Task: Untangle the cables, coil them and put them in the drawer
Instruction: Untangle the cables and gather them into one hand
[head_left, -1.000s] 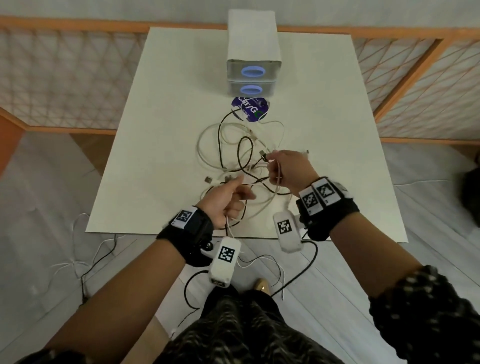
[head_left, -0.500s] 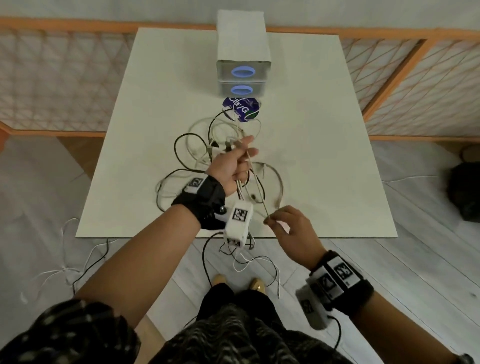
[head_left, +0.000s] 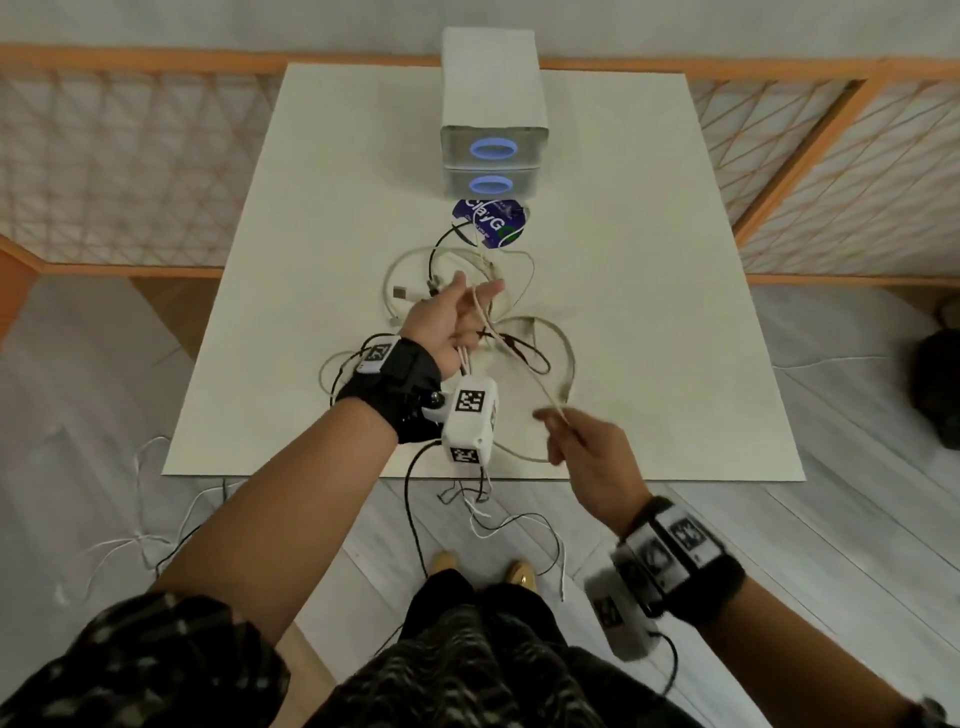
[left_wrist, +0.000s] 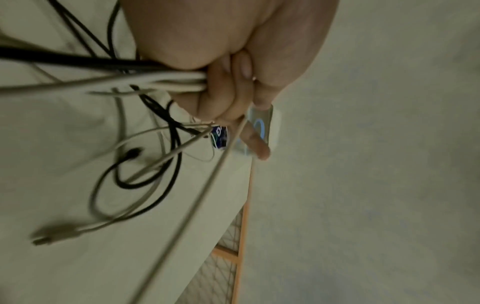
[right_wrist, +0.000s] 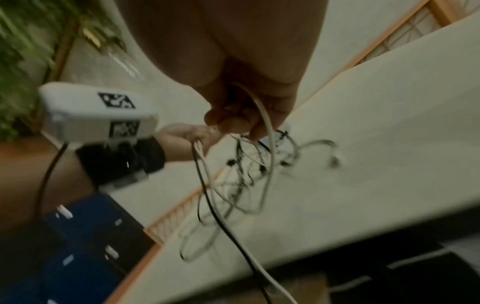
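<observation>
A tangle of white and black cables (head_left: 457, 291) lies in the middle of the white table (head_left: 649, 312). My left hand (head_left: 457, 322) is raised over the tangle and grips a bundle of white and black strands (left_wrist: 166, 80), index finger stretched out. My right hand (head_left: 582, 441) is near the table's front edge and pinches one white cable (head_left: 514, 353) that runs taut up to the left hand. The same cable (right_wrist: 267, 144) passes out between the right fingers (right_wrist: 233, 121). A grey two-drawer unit (head_left: 493, 150) with blue ring handles stands at the back, both drawers shut.
A round blue sticker or disc (head_left: 493, 223) lies just in front of the drawer unit. Loose wires (head_left: 493, 519) hang below the table's front edge toward the floor. An orange lattice railing (head_left: 130, 156) surrounds the table. A dark bag (head_left: 940, 384) sits at far right.
The left hand went forward and up with its bundle of cables. The right hand drew back toward the front edge, pulling one white cable out taut between the hands.
</observation>
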